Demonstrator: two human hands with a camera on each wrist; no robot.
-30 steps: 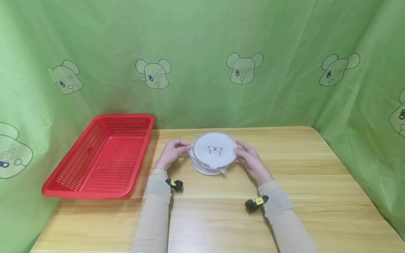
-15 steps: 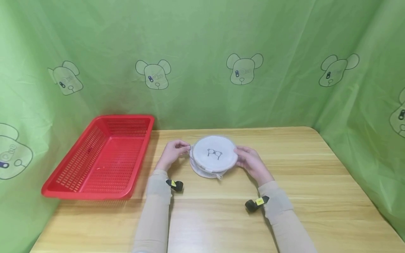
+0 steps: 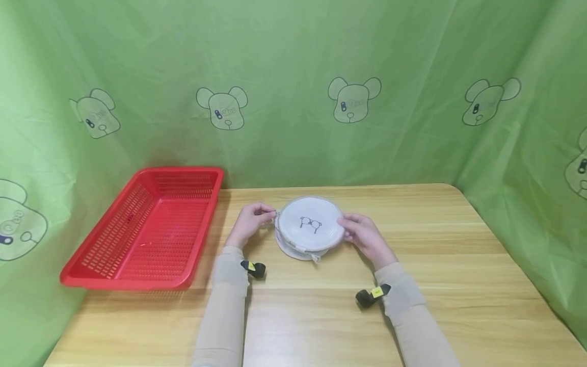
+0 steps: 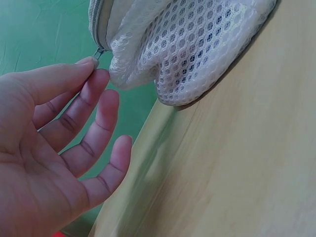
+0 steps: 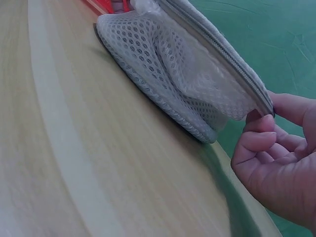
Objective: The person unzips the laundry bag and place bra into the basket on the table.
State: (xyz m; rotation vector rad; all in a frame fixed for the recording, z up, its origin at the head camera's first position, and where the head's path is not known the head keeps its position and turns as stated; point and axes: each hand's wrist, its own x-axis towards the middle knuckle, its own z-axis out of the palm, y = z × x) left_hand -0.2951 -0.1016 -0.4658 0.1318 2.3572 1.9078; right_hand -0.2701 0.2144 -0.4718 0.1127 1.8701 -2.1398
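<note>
A round white mesh laundry bag (image 3: 312,235) with a line drawing of glasses on its lid rests on the table. My left hand (image 4: 69,118) pinches the small zipper pull (image 4: 97,55) between thumb and index finger; the other fingers are loosely bent. On the opposite side, my right hand (image 5: 281,153) pinches the zippered edge (image 5: 232,59) of the lid, thumb on top and fingers underneath. The mesh side (image 5: 143,44) sags in folds below the zipper. In the head view both hands, left (image 3: 249,223) and right (image 3: 364,237), flank the bag.
A red plastic basket (image 3: 212,224) with slotted walls stands to the left on the wooden table (image 3: 302,316). Green curtains (image 3: 293,148) printed with bear heads enclose the table at the back and both sides.
The bag's lid has turned slightly and come a little nearer, its small tab shifting left. My right hand has drawn slightly nearer with the edge. My left hand has stayed at the zipper pull.
</note>
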